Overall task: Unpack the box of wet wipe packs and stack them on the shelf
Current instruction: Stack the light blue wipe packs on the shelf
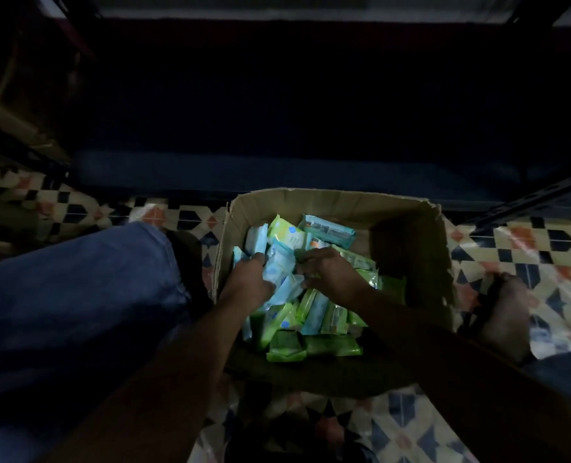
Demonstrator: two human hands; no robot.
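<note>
A cardboard box (330, 205) sits open on a tiled floor (544, 248) with a star pattern. It is dim here. Inside the box lies a messy pile of blue and green wet wipe packs (314, 315). Both hands are down in the box. The left hand (249, 279) has its fingers curled around a light blue pack (279, 265) in the middle of the pile. The right hand (330, 274) rests on the packs just beside it, fingers bent, but I cannot tell if it grips one. A knee in blue jeans (86, 289) is on the left. A bare foot (504, 312) is on the right. The dark shelf (277, 168) is on the far side of the box.
</note>
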